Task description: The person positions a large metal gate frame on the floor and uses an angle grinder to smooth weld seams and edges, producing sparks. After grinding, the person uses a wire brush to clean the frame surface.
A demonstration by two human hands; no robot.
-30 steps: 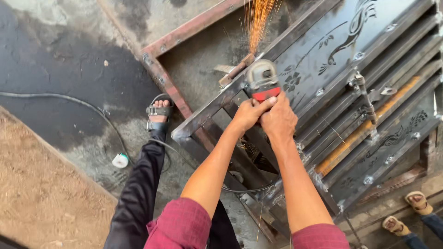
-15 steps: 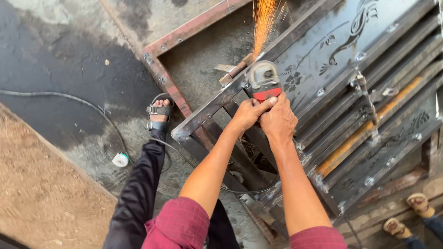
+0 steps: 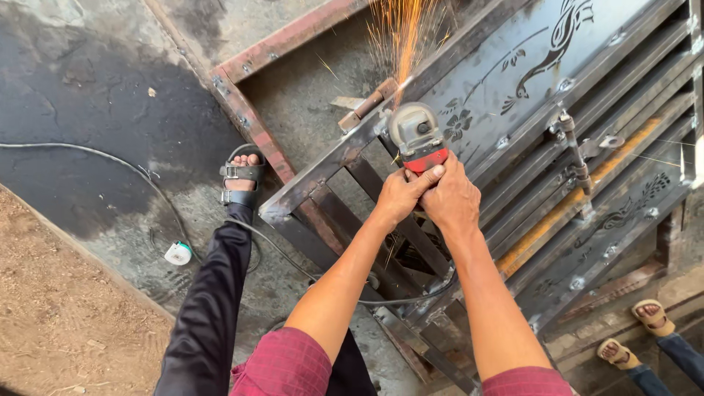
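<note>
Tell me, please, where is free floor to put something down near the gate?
Bare concrete floor lies left of the rusty frame, above the cable. Crowded: both hands, left hand and right hand, grip the grinder on the gate under sparks.

Showing bright, even daylight with soft, short shadows and no harsh glare on the concrete floor. Glowing orange at the top centre, the sparks streaking into blurred lines. Staying sharp across the middle, bending slightly at the edges from a wide lens, washing out pale at the right border
</note>
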